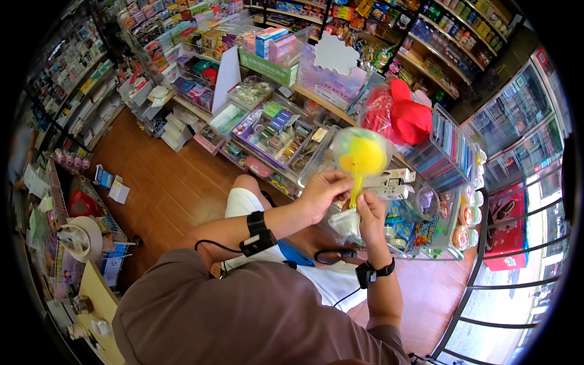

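A yellow hand fan point(363, 153) with a round head, pale and see-through toward its rim, is upright in front of me over the goods on the display. My right hand point(370, 218) is closed on the lower part of its handle, the thumb along it. From the left, my left hand point(326, 193) pinches at the handle just under the head. Beneath my hands lies a crumpled white packet point(345, 224); I cannot tell whether the right hand touches it. White boxes point(389, 184) lie just right of the fan.
Beyond the hands are a purple tray point(271, 132) of small goods, a red cap point(410, 120) and a clear bin of upright booklets point(447, 149). Stacked round tubs point(468, 216) stand at the right edge. Brown tiled floor point(159, 173) lies left, with a shelf rack beyond.
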The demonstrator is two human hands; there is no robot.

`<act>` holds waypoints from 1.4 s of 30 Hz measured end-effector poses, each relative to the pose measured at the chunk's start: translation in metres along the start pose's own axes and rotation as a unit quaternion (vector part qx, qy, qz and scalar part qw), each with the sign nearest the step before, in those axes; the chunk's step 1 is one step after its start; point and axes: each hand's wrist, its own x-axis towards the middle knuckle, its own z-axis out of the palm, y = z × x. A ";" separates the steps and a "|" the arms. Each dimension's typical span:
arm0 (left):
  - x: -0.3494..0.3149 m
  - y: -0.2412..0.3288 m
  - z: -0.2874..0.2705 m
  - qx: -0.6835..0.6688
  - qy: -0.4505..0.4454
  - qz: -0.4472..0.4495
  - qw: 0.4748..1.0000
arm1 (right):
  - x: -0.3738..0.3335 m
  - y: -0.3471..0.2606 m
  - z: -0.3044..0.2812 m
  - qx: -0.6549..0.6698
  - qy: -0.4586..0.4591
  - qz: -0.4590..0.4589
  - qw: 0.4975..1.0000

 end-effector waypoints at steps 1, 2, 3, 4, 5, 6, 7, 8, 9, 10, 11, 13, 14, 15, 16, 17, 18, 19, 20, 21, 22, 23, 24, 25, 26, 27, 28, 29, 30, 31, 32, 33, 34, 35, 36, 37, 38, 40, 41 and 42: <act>0.000 0.000 0.003 0.015 0.005 0.000 1.000 | -0.001 0.004 -0.003 0.014 -0.020 0.014 1.000; -0.003 0.000 0.007 0.037 0.004 0.004 0.999 | -0.003 0.004 -0.007 0.015 -0.023 0.007 1.000; -0.005 -0.001 0.006 0.065 -0.007 0.011 0.998 | -0.006 0.002 -0.008 0.059 -0.050 0.024 0.997; -0.007 -0.001 0.004 0.092 -0.017 0.017 0.995 | -0.006 -0.001 -0.009 0.102 -0.077 0.040 0.991; -0.008 -0.003 0.002 0.105 -0.027 0.021 0.994 | -0.005 -0.003 -0.010 0.119 -0.098 0.043 0.987; -0.012 -0.004 0.005 0.108 -0.026 0.021 0.994 | -0.008 0.000 -0.013 0.122 -0.099 0.042 0.987; -0.016 -0.005 0.010 0.097 -0.019 0.011 0.995 | -0.011 0.002 -0.014 0.108 -0.089 0.065 0.988; -0.020 -0.007 0.013 0.086 -0.012 0.000 0.996 | -0.015 0.005 -0.016 0.094 -0.080 0.088 0.988; -0.018 -0.007 0.012 0.102 -0.009 -0.008 0.995 | -0.014 0.006 -0.016 0.065 -0.060 0.106 0.990; -0.018 -0.011 0.011 0.106 -0.008 -0.006 0.994 | -0.017 0.009 -0.016 0.068 -0.062 0.103 0.990; -0.020 -0.018 0.010 0.120 0.010 -0.019 0.993 | -0.021 0.014 -0.016 0.050 -0.045 0.108 0.992; -0.020 -0.024 0.013 0.134 0.028 -0.042 0.990 | -0.028 0.025 -0.020 0.004 -0.004 0.105 0.994; -0.018 -0.023 0.010 0.136 0.024 -0.049 0.989 | -0.028 0.031 -0.020 0.007 0.004 0.107 0.994; -0.025 -0.020 0.013 0.108 0.034 -0.052 0.992 | -0.032 0.025 -0.014 -0.016 0.010 0.118 0.993; -0.031 -0.021 0.015 0.080 0.044 -0.055 0.994 | -0.038 0.018 -0.008 -0.039 0.017 0.129 0.991; -0.030 -0.030 0.007 0.039 0.029 -0.030 0.998 | -0.040 0.010 0.000 -0.004 0.003 0.128 0.992; -0.033 -0.023 0.003 0.059 0.019 -0.026 0.998 | -0.041 0.022 0.004 0.005 -0.017 0.102 0.995; -0.035 -0.024 0.002 0.058 0.011 -0.036 0.998 | -0.045 0.027 0.002 0.012 -0.020 0.115 0.993; -0.036 -0.026 0.003 0.057 0.003 -0.045 0.997 | -0.050 0.030 0.000 0.021 -0.026 0.128 0.991; -0.037 -0.026 0.000 0.061 0.007 -0.047 0.997 | -0.053 0.034 0.001 0.027 -0.027 0.128 0.991; -0.037 -0.027 -0.003 0.075 -0.018 -0.063 0.995 | -0.057 0.038 -0.002 0.013 -0.021 0.113 0.993; -0.039 -0.027 -0.006 0.088 -0.042 -0.077 0.992 | -0.061 0.043 -0.003 -0.001 -0.016 0.097 0.995; -0.040 -0.027 -0.010 0.126 -0.047 -0.085 0.987 | -0.063 0.052 -0.003 -0.037 -0.006 0.057 0.998; -0.041 -0.030 -0.017 0.149 -0.042 -0.106 0.982 | -0.066 0.049 -0.002 -0.078 0.006 0.050 0.996; -0.043 -0.031 -0.024 0.172 -0.036 -0.128 0.976 | -0.070 0.046 -0.002 -0.118 0.016 0.042 0.992; -0.044 -0.031 -0.027 0.173 -0.039 -0.130 0.975 | -0.074 0.052 -0.006 -0.150 0.029 0.037 0.988; -0.045 -0.029 -0.032 0.182 -0.037 -0.134 0.973 | -0.082 0.060 -0.012 -0.182 0.042 0.033 0.982; -0.049 -0.026 -0.037 0.192 -0.017 -0.130 0.973 | -0.090 0.068 -0.013 -0.168 0.062 0.022 0.983; -0.054 -0.023 -0.040 0.198 0.004 -0.124 0.972 | -0.098 0.076 -0.016 -0.166 0.050 0.020 0.985; -0.057 -0.021 -0.044 0.197 0.011 -0.119 0.973 | -0.106 0.082 -0.022 -0.137 0.064 0.054 0.987; -0.062 -0.018 -0.051 0.196 0.036 -0.128 0.972 | -0.113 0.088 -0.025 -0.109 0.078 0.087 0.987; -0.065 -0.015 -0.057 0.196 0.059 -0.135 0.970 | -0.115 0.090 -0.026 -0.084 0.072 0.101 0.989; -0.068 -0.014 -0.064 0.193 0.061 -0.129 0.971 | -0.118 0.094 -0.027 -0.087 0.067 0.098 0.989; -0.072 -0.013 -0.071 0.186 0.088 -0.140 0.968 | -0.121 0.100 -0.026 -0.093 0.063 0.107 0.988; -0.073 -0.011 -0.077 0.178 0.115 -0.148 0.966 | -0.120 0.102 -0.026 -0.101 0.057 0.113 0.987; -0.074 -0.009 -0.081 0.167 0.127 -0.152 0.966 | -0.120 0.100 -0.024 -0.097 0.056 0.115 0.987; -0.074 -0.010 -0.084 0.164 0.126 -0.146 0.967 | -0.123 0.107 -0.025 -0.062 0.053 0.126 0.989; -0.075 -0.014 -0.090 0.144 0.141 -0.182 0.962 | -0.126 0.117 -0.026 -0.013 0.059 0.153 0.986; -0.075 -0.014 -0.090 0.150 0.140 -0.180 0.962 | -0.126 0.122 -0.028 -0.016 0.056 0.150 0.987; -0.077 -0.015 -0.091 0.149 0.140 -0.176 0.963 | -0.125 0.125 -0.027 0.002 0.051 0.163 0.985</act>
